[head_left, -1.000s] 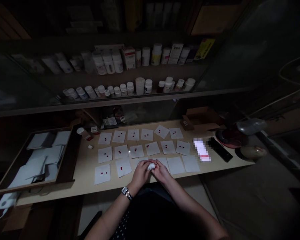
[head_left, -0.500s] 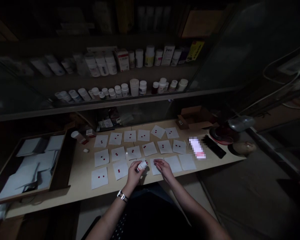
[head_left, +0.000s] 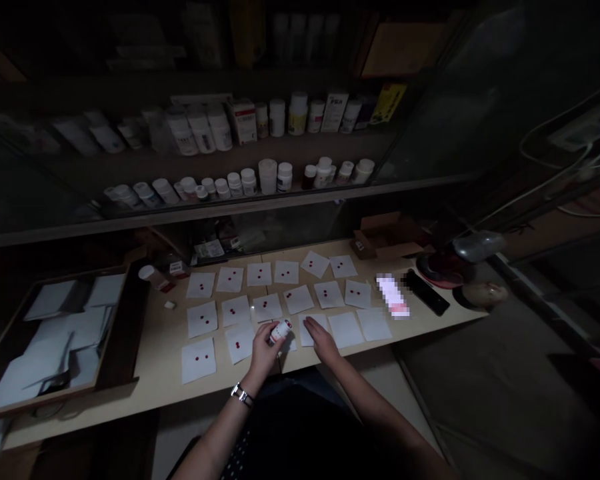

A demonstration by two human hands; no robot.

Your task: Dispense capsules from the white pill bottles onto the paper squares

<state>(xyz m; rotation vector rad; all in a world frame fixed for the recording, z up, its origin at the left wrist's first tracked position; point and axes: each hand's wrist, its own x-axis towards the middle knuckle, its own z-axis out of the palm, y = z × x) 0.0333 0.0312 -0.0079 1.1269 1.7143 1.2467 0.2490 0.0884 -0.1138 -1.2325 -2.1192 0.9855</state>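
A small white pill bottle (head_left: 280, 331) with a red-and-white label is tilted in my left hand (head_left: 264, 352), its mouth uncapped and red showing at the opening. Close beside it, over a white paper square (head_left: 307, 331), is my right hand (head_left: 324, 341). Its fingertips are drawn together near that paper; anything between them is too small to make out. Rows of white paper squares lie on the table (head_left: 163, 347), most carrying two red pills (head_left: 238, 345). Two squares to the right, such as one paper (head_left: 347, 329), show no pills. Another sheet is partly hidden beneath my left hand.
On the left stands a wooden drawer or tray (head_left: 100, 360) of stacked paper. A bottle (head_left: 153, 275), small box (head_left: 179, 268) and white cap (head_left: 170, 305) sit nearby. To the right are a black phone (head_left: 427, 293) and open cardboard box (head_left: 380, 250). Shelves of medicine bottles (head_left: 267, 177) rise behind.
My right hand has lowered slightly toward the paper, and its fingers have straightened and drawn together. My left hand, still gripping the pill bottle, has shifted a little to the left.
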